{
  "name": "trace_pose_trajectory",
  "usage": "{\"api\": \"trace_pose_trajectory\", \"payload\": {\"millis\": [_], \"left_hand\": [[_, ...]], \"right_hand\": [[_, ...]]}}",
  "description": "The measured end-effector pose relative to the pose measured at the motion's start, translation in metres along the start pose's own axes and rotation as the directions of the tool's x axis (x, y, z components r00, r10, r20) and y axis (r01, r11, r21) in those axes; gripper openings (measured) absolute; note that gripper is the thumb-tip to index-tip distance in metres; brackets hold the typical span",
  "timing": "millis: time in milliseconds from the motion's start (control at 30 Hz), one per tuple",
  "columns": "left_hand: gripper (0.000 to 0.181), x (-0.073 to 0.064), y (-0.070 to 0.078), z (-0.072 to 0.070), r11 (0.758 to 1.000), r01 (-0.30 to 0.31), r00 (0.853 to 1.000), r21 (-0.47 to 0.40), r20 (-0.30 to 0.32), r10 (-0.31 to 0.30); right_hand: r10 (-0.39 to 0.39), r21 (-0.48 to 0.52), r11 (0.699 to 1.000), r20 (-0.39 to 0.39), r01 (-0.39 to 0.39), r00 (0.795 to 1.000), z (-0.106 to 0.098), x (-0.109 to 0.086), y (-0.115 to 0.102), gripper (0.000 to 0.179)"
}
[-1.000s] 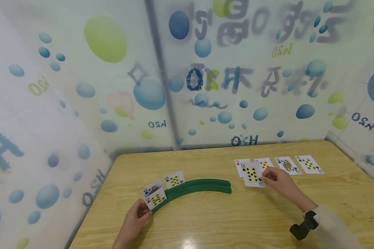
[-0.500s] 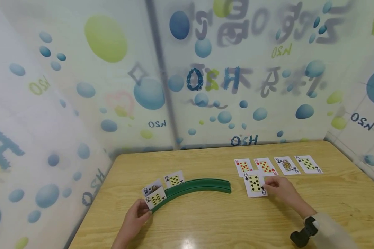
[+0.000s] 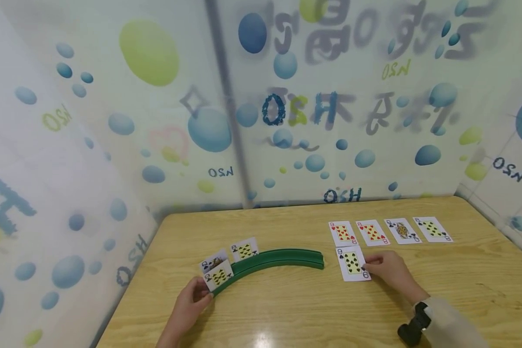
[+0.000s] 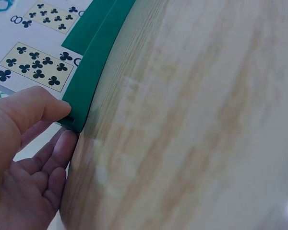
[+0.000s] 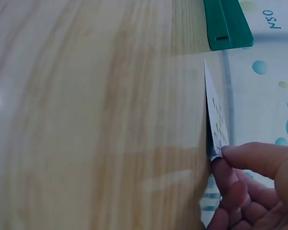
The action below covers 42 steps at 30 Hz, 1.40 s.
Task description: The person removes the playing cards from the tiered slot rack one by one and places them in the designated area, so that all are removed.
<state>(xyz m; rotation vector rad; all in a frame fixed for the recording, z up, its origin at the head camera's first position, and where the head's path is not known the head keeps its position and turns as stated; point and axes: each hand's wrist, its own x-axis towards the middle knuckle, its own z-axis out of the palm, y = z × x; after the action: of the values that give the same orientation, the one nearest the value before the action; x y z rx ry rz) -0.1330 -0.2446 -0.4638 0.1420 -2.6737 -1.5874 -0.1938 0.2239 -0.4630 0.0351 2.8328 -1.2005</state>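
Head view: the right hand [image 3: 390,270] pinches a white rectangular card [image 3: 351,264] marked "9" near the curved green plastic rack [image 3: 282,257], whose opposite end the left hand [image 3: 189,300] pinches; pale wall [image 3: 365,179] shows mirrored "H2O".

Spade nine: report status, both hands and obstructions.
Left hand gripping rack by its end. Right hand pinching spade nine. Heart nine close beyond it; nothing seen blocking.

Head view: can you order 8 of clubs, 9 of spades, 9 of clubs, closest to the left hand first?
1. 9 of clubs: beside the left hand.
2. 8 of clubs: farther along the green holder.
3. 9 of spades: to the right, in the right hand.
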Motion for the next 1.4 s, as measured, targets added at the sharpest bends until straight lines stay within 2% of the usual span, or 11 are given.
{"api": "trace_pose_trajectory", "payload": {"millis": [233,567,1033,1233,1400], "left_hand": [[0.024,0.001,-0.001,0.000,1.000,-0.001,1.000,-0.003,0.002,0.001],[0.025,0.001,-0.002,0.001,1.000,0.022,1.000,0.005,0.001,-0.022],[0.025,0.002,-0.002,0.001,1.000,0.020,1.000,0.015,0.006,-0.020],[0.025,0.002,-0.003,0.000,1.000,0.016,1.000,0.019,0.009,-0.016],[0.025,0.002,-0.002,0.000,1.000,0.018,1.000,0.018,0.012,-0.018]], "right_hand": [[0.005,-0.014,1.000,0.016,-0.005,1.000,-0.002,-0.002,-0.004,0.027],[-0.031,-0.040,0.999,-0.003,0.031,1.000,0.001,-0.003,-0.007,0.019],[-0.041,-0.056,0.998,-0.007,0.041,0.999,-0.003,-0.003,-0.006,0.018],[-0.050,-0.032,0.998,0.013,0.051,0.999,-0.010,0.001,-0.020,0.021],[-0.121,-0.014,0.993,0.017,0.121,0.992,-0.007,0.005,-0.037,0.019]]}}
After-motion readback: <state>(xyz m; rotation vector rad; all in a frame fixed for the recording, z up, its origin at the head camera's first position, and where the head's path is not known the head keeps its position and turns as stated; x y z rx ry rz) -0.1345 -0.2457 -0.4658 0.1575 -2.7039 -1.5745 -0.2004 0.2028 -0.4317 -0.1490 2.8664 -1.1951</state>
